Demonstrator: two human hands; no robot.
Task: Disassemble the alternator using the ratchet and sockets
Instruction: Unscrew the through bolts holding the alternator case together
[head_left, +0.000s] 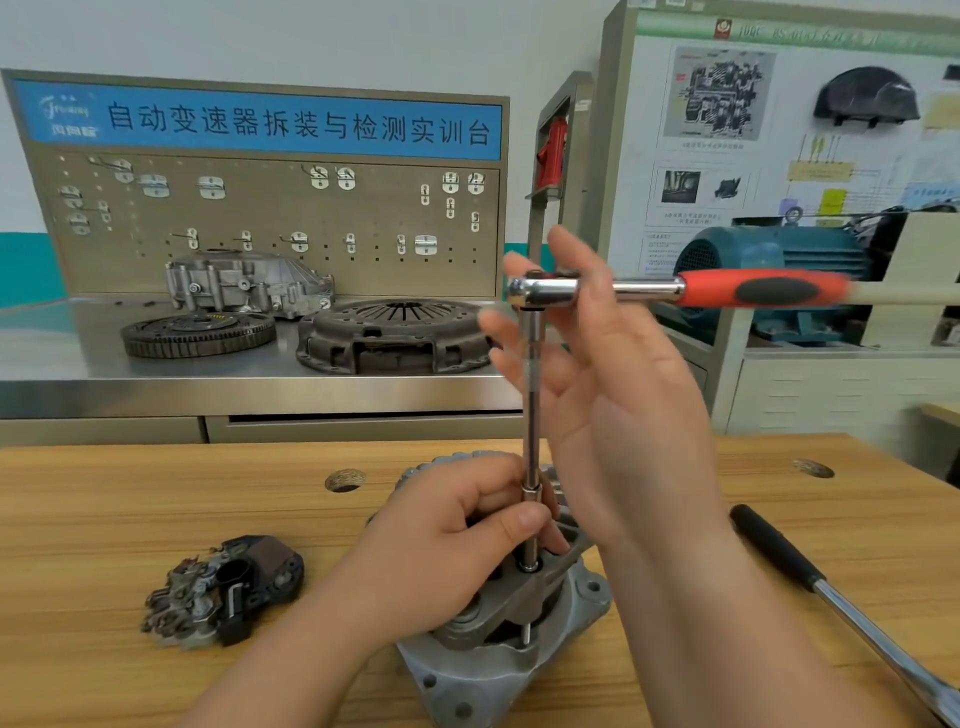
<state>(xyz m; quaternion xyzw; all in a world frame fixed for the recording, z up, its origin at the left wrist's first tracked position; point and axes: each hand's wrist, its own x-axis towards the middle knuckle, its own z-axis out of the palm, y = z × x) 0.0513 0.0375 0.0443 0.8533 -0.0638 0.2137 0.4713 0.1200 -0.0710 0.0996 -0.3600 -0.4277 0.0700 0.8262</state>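
Currently: alternator (498, 670) sits on the wooden bench (130, 519), near its front edge, housing partly hidden by the hands. Extension (531, 395) stands upright from a hole in the alternator's top bracket. Ratchet (753, 289) is seated on the extension's top, red handle pointing right, level. Left hand (441, 545) low down, fingers curled round the extension's lower end, thumb pressed against it just above the bracket. Right hand (613, 374) up behind the ratchet head and shaft, fingers straight and spread, gripping nothing; contact with the shaft unclear. Black part (228, 587) lies on the bench left of the alternator, apart. Black-handled bar (841, 603) lies to the right, running off the corner.
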